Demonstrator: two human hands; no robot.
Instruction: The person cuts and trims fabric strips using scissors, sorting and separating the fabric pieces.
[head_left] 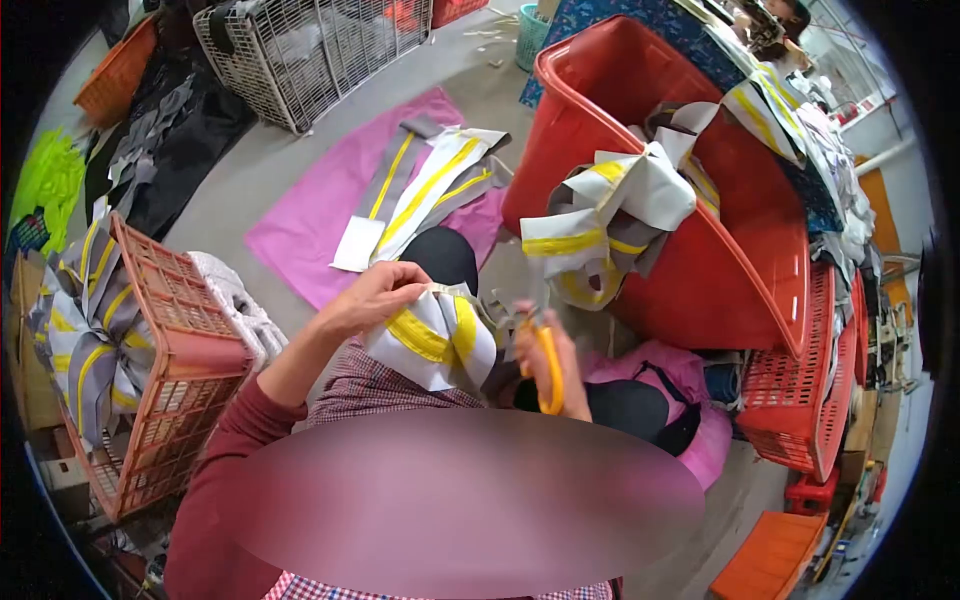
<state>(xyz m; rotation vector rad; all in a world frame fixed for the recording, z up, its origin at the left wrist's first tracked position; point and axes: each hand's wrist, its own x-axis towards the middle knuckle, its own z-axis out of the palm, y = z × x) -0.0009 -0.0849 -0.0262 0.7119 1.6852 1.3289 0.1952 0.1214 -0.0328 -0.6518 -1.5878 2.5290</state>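
My left hand (pixel 385 295) pinches the top edge of a white fabric piece with yellow stripes (pixel 425 343), which hangs over my lap. Just to the right, my right hand (pixel 560 365) is closed around orange-handled scissors (pixel 550 368); motion blurs the hand and the blades. The scissors are beside the fabric's upper right edge, and whether they touch it is unclear. More striped white and grey strips (pixel 430 190) lie on a pink cloth (pixel 310 215) on the floor ahead. A bundle of striped strips (pixel 610 220) hangs over the rim of a red bin (pixel 690 265).
At the left stands an orange-red crate (pixel 195 370) beside bundled striped strips (pixel 95 335). A wire cage (pixel 310 60) is at the top. Red baskets (pixel 800 390) and an orange box (pixel 768 556) are at the right. Part of a person (pixel 775 20) shows at the upper right.
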